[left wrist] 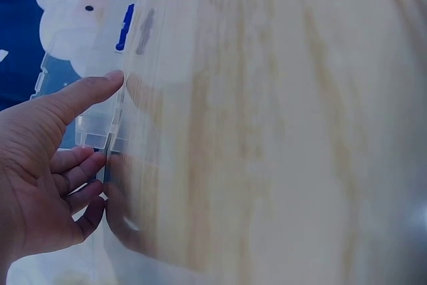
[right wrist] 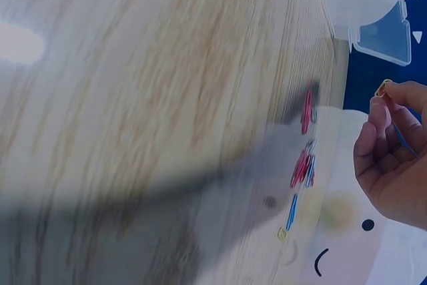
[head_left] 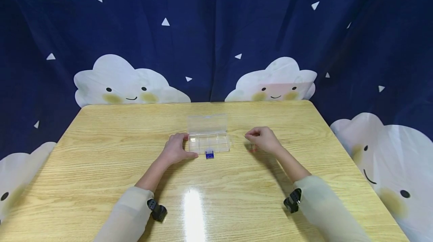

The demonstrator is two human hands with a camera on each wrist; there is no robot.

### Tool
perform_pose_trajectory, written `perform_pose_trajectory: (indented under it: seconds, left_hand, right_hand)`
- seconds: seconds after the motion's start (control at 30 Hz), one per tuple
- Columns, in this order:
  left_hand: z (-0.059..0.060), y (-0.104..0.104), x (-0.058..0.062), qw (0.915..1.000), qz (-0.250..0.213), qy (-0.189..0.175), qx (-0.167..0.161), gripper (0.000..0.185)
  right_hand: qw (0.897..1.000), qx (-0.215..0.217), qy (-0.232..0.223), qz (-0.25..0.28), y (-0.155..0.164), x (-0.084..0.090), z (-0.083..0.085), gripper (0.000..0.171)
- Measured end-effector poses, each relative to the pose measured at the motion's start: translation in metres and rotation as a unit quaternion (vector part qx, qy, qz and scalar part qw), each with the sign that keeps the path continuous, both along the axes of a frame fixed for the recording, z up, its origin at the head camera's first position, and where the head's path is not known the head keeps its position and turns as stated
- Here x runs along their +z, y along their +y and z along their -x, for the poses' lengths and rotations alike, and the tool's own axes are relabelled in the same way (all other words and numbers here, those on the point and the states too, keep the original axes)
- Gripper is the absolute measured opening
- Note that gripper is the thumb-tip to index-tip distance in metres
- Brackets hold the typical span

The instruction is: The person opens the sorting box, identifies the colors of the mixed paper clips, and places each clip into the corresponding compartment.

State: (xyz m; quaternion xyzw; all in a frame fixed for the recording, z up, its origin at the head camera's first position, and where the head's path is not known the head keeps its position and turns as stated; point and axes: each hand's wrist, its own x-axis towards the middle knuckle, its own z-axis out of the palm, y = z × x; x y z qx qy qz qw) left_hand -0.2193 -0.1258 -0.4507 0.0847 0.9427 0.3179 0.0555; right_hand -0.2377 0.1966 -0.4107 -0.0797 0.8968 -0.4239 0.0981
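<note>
wooden surface (head_left: pixel 101 159) before navy cloud curtain (head_left: pixel 216 27). head view: clear plastic box (head_left: pixel 208 138), lid up, mid-surface; your left hand (head_left: pixel 176 150) rests against its left end, fingers relaxed. right hand (head_left: pixel 264 139) hovers well right of box, fingers pinched.

left wrist view: thumb (left wrist: pixel 87 95) touches box wall (left wrist: pixel 93 128); light, stiff, slick — steady by ends.

right wrist view: right hand (right wrist: pixel 393 158) pinches paper clip (right wrist: pixel 383 87); loose clips (right wrist: pixel 303 165) lie near, tiny, springy; pinch by wire loop.

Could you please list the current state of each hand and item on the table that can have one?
Clear plastic box: lid open, standing up behind the compartments.
Blue latch: undone, at the front edge.
Left hand: steadying the box's left end.
Right hand: pinching a yellow paper clip.
Loose paper clips: lying scattered on the table.
</note>
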Motion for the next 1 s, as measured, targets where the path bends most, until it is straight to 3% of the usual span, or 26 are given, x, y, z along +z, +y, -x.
perform_pose_trajectory:
  seconds: [0.23,0.47,1.0]
  left_hand:
    - [0.001,0.001,0.0,1.0,-0.003,-0.005,0.001,0.087]
    - [0.0,0.002,0.001,1.0,-0.003,-0.004,-0.002,0.087]
    - [0.0,0.0,0.0,1.0,-0.001,0.0,0.0,0.086]
  right_hand:
    - [1.0,0.005,-0.027,0.009,-0.014,0.001,0.0,0.027]
    - [1.0,0.014,-0.013,-0.018,-0.026,0.003,0.0,0.025]
    - [0.999,0.034,-0.006,0.004,-0.054,-0.003,0.0,0.02]
